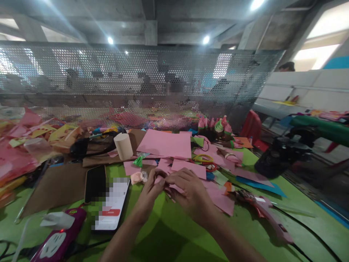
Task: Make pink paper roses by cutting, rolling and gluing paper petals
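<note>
Pink paper piece [163,181] pinched between both hands.
Left hand [151,189] and right hand [188,191] closed on it; piece mostly hidden; phone [107,198] at 9 o'clock.

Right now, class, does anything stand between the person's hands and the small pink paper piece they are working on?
Nothing visible does. The left hand and right hand both already touch the small pink paper piece, pinched between their fingertips above the green table. The phone lies off to the left.
</note>
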`<state>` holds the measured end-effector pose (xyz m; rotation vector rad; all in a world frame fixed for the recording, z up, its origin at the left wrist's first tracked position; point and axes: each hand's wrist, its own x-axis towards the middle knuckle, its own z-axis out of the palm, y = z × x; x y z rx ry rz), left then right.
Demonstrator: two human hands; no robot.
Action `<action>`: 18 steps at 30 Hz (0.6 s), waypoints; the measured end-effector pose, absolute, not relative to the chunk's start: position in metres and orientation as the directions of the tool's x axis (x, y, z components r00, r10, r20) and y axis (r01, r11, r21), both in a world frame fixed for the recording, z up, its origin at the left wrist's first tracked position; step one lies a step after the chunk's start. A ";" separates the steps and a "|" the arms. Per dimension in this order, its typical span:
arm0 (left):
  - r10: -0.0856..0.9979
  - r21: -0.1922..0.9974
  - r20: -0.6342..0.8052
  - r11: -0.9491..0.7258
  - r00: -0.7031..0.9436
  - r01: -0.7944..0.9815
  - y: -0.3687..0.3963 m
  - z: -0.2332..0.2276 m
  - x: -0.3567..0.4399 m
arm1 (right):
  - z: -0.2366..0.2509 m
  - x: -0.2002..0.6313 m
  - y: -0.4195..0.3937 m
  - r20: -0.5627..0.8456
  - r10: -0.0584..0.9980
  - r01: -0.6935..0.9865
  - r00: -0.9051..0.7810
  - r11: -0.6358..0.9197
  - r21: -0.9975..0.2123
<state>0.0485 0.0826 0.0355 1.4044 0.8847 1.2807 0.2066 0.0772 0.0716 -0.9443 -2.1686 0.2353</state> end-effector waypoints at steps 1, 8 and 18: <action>0.948 0.966 0.254 -0.239 0.192 -0.097 0.082 0.036 0.047 | 0.071 0.207 0.077 0.565 0.691 0.548 -0.450 0.714 -0.436; 0.918 0.950 0.312 -0.309 0.245 -0.052 0.079 0.030 0.046 | 0.075 0.215 0.081 0.536 0.727 0.508 -0.429 0.685 -0.522; 0.900 0.924 0.375 -0.383 0.225 -0.007 0.076 0.027 0.051 | 0.072 0.218 0.081 0.580 0.727 0.476 -0.368 0.683 -0.554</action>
